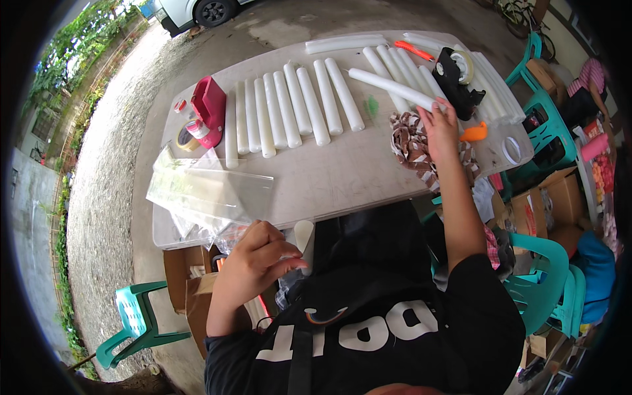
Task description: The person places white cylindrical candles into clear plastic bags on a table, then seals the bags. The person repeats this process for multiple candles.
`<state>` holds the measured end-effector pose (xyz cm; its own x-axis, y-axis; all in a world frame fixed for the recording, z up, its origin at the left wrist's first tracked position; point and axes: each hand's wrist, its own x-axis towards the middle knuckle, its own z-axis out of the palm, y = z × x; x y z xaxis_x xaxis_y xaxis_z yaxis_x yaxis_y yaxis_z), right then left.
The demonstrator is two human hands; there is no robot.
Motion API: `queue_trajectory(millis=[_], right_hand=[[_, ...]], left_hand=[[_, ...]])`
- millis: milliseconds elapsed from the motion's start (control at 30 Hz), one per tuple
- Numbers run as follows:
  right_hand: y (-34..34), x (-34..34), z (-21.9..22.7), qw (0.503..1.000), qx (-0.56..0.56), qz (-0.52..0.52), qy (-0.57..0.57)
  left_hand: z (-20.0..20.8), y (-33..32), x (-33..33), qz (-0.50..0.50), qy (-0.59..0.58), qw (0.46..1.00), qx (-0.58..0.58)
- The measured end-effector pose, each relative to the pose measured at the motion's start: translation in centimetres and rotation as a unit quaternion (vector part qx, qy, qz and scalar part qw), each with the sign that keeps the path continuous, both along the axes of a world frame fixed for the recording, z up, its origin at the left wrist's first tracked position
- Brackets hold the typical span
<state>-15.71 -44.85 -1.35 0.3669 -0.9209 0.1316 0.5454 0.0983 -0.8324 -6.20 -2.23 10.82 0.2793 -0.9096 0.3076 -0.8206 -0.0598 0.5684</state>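
My left hand (258,255) is closed around a white candle (304,238) close to my body, below the table's near edge. One round end of that candle points up toward me. Over the right part of the table, my right hand (440,128) grips another long white candle (388,87) by its near end. This candle slants up to the left, its wick end away from me. Beneath the right hand lies a crumpled brown-and-white cloth (413,141). Several white candles (283,108) lie side by side across the middle of the table (322,174).
More candles (487,79) lie at the right, by a black tape dispenser (454,82), an orange cutter (413,50) and an orange-handled tool (473,132). Clear plastic sleeves (210,191), a pink dispenser (209,105) and tape rolls are at left. Green chairs (135,316) and cardboard boxes (187,270) surround the table.
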Motion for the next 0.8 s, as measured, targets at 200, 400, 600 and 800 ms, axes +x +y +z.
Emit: queue_trajectory(millis=[200,400,600,800], right_hand=[[0.0,-2.5,3.5,0.989,0.027,-0.007,-0.147],[1.5,-3.9,9.7,0.947,0.178,-0.061,-0.259],[5.3,-6.2,13.4,0.858,0.146,0.285,-0.402],[9.1,-3.2,14.1,0.893,-0.003,0.264,-0.365]], left_hand=[[0.1,0.2,-0.2,0.006,0.000,1.000,0.004],[0.4,-1.1,-0.1,-0.026,-0.018,0.999,0.005],[0.4,-3.1,-0.8,-0.080,-0.013,0.997,-0.016],[0.3,-2.8,-1.8,-0.088,0.003,0.996,0.003]])
